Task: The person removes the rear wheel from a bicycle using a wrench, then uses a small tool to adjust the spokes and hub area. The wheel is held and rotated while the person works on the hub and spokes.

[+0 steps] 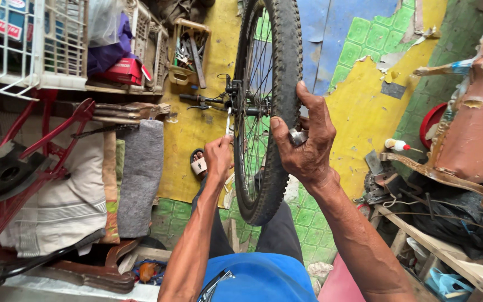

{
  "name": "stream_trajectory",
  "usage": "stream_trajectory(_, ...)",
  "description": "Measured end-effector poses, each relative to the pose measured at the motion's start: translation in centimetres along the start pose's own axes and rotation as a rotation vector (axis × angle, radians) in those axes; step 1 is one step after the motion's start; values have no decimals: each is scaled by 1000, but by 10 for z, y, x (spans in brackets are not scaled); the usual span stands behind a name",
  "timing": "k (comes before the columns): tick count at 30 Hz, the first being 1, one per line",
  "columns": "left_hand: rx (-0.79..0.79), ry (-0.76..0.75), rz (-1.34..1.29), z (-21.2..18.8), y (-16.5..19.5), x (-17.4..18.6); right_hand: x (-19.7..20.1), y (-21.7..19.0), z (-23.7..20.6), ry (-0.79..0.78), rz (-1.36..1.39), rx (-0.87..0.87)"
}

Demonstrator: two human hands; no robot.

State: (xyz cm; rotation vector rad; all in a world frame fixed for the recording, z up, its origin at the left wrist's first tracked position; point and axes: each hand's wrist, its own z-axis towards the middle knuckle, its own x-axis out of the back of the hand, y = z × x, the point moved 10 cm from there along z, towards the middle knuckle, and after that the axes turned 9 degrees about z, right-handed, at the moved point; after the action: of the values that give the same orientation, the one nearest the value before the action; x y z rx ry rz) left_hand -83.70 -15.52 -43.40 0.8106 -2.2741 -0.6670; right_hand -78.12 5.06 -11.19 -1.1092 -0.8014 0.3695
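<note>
A bicycle wheel (278, 50) with a knobby black tyre stands upright in front of me, its lower end between my knees. My right hand (306, 140) grips the tyre and rim from the right side, a small metal piece under the fingers. My left hand (217, 156) is closed on a slim metal tool (229, 120) that points up toward the hub and axle (236, 100) among the spokes.
A red bicycle frame (34, 162) with folded cloths lies at the left. White wire baskets (57, 45) and a box of tools (188, 53) sit behind it. A worn brown seat (476, 123) and wooden slats (448, 251) crowd the right. A sandalled foot (198, 165) rests on the yellow floor.
</note>
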Motion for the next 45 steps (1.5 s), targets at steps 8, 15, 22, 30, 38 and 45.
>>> stream_trajectory(8, 40, -235, -135, -9, 41, 15, 5, -11, -15, 22, 1, 36)
stream_trajectory(15, -360, -131, -76, -14, 89, 24, 6, -8, -21, 19, 3, 25)
stream_trajectory(22, -915, 251, 376, 22, 162, 35, 6, -6, -19, 27, 47, 2)
stream_trajectory(30, -327, -32, -380, 128, 145, 27, 3, 4, -19, 38, 70, -31)
stream_trajectory(38, -530, 2, 209, 136, 138, 35, 1, 14, -9, 32, 75, -93)
stream_trajectory(45, -370, -168, -186, 82, 68, -7, 4, 22, 9, 50, 85, -120)
